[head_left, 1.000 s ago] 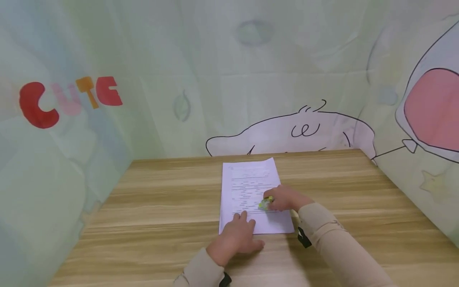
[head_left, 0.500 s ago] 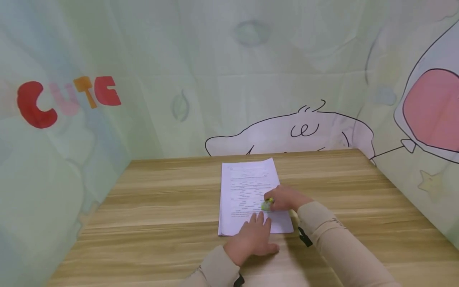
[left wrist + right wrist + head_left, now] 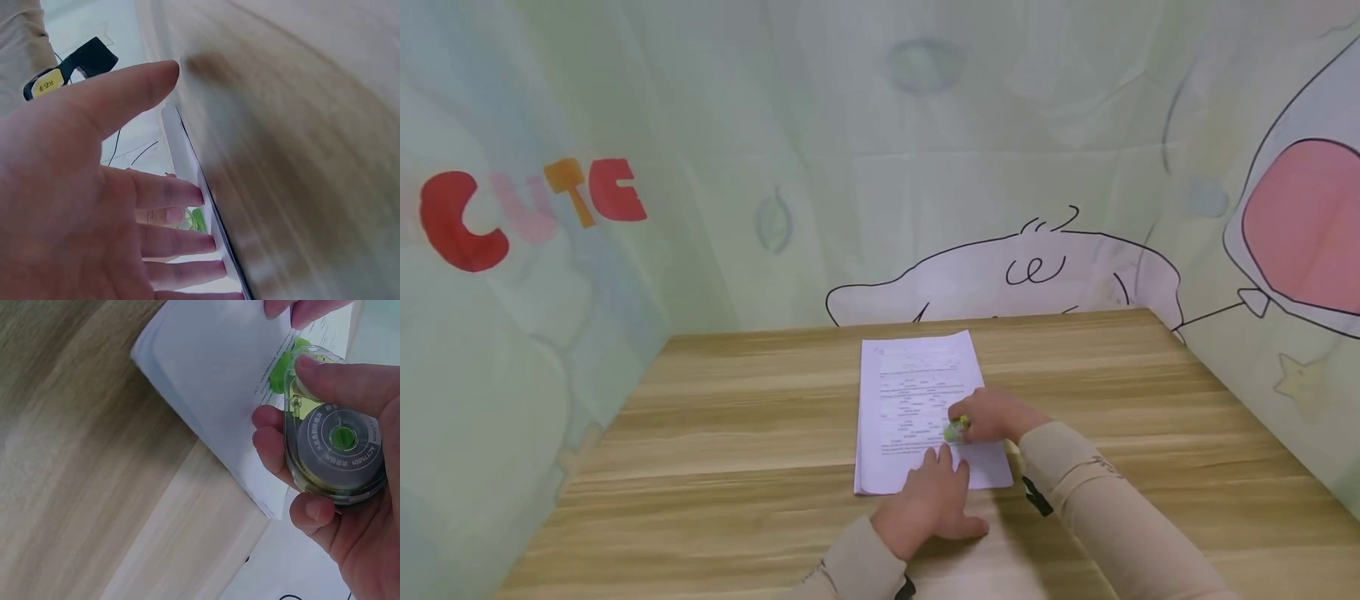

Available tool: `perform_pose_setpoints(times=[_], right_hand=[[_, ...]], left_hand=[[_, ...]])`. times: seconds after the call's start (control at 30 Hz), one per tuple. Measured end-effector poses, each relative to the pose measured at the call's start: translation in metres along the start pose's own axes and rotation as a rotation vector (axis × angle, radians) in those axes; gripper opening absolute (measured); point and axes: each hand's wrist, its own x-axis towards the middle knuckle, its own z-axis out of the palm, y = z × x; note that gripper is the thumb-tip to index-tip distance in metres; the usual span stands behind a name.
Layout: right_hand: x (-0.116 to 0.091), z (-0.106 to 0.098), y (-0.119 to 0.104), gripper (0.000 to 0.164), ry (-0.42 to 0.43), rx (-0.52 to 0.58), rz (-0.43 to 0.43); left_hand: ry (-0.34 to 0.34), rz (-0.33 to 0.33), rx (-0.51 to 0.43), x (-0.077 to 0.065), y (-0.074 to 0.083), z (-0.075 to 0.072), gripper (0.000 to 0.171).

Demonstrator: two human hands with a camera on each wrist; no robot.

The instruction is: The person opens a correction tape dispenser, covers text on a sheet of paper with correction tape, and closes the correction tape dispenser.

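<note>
A stack of printed paper (image 3: 895, 467) lies on the wooden table. My right hand (image 3: 992, 414) grips a correction tape dispenser (image 3: 340, 447), a clear round case with a green hub and green tip. The dispenser's tip (image 3: 280, 372) is down at the lower printed lines in the right wrist view. My left hand (image 3: 934, 500) rests with spread, straight fingers on the lower edge of the paper, its thumb out over the table. In the left wrist view the left fingers (image 3: 181, 244) touch the sheet, and part of the green dispenser (image 3: 197, 219) shows behind them.
The wooden table (image 3: 737, 417) extends around the paper on all sides. A printed curtain (image 3: 737, 208) with cartoon drawings hangs along its back and sides. A black strap with a yellow label (image 3: 47, 82) sits at the right wrist.
My left hand has slid to the right along the paper's lower edge, closer to the right hand. The right hand, still holding the correction tape, has barely moved.
</note>
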Motion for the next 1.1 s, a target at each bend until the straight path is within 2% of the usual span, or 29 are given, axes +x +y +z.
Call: perform_pose_setpoints(times=[0.2, 0.37, 0.57, 0.77, 0.9, 1.1], right_hand=[[-0.0016, -0.0040, -0.0048, 0.031, -0.024, -0.036, 0.026], [-0.0011, -0.0079, -0.0071, 0.027, -0.013, -0.089, -0.020], [0.0015, -0.0088, -0.0085, 0.033, -0.068, -0.084, 0.013], [0.0075, -0.0092, -0.0094, 0.031, -0.069, -0.094, 0.017], [0.0069, -0.0089, -0.0098, 0.034, -0.094, -0.089, 0.042], [0.0062, -0.0066, -0.0082, 0.033, -0.099, -0.090, 0.031]], left_hand=[[0.005, -0.008, 0.040, 0.0001, 0.0023, 0.0008, 0.084], [0.017, -0.019, 0.048, 0.0016, 0.0041, 0.0015, 0.084], [0.005, -0.009, 0.049, 0.0008, 0.0043, 0.0002, 0.085], [0.020, -0.010, 0.064, -0.0019, 0.0025, -0.0021, 0.084], [0.021, -0.004, 0.072, -0.0024, 0.0032, -0.0020, 0.084], [0.023, -0.002, 0.085, -0.0015, 0.0040, -0.0003, 0.084]])
